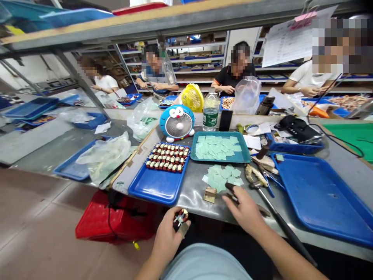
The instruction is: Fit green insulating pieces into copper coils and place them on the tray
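Observation:
My left hand [169,237] is closed on a small wound ring coil [181,217] with thin metal pins, held in front of the bench edge. A worn covering wraps its thumb. My right hand [244,208] reaches over the bench with fingers apart and dark covers on the fingertips. Its index finger is at the near edge of a loose pile of pale green square sheets [220,177]; whether it touches them I cannot tell. Left of that hand stands a small metal block [210,194]. Similar coils [167,157] sit in rows in a blue tray [157,186].
More green squares lie in a teal tray [247,155]. A hammer [279,217] and pliers [271,184] lie right, beside a large blue tray [326,194]. A cartoon fan [177,122], a bottle [210,111] and a phone [225,121] stand behind. Several people sit opposite.

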Demonstrator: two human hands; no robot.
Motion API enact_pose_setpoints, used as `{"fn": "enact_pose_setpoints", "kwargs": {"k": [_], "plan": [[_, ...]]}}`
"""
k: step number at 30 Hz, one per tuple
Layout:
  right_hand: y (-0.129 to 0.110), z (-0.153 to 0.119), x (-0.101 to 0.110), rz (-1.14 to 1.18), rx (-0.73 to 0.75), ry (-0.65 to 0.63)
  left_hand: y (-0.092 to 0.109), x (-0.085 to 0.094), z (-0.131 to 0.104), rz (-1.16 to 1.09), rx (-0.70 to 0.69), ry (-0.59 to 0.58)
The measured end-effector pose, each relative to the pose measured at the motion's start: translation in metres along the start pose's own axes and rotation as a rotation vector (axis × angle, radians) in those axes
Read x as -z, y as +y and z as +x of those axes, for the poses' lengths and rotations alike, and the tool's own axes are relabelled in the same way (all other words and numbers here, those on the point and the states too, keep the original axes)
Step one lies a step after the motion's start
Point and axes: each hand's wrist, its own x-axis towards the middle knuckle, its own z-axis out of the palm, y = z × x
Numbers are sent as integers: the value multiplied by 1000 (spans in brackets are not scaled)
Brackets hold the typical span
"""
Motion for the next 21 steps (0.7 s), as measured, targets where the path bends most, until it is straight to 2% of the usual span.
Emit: {"fn": "enact_pose_setpoints", "kwargs": {"k": [3,7,12,17,19,21], "plan": [[38,-16,23,-201,-12,59,-9,-13,4,21,36,41],[80,-53,52,-459,-83,73,-11,-22,8,54,79,56],[113,-78,59,-602,-147,-10,-2,-22,9,106,132,36],[133,-73,66,-624,-183,-36,2,-26,9,130,146,79],[129,-74,77,-597,-198,-22,1,-29,8,123,152,99],[112,-79,87,-441,-236,-28,-1,-33,7,113,153,117]]}}
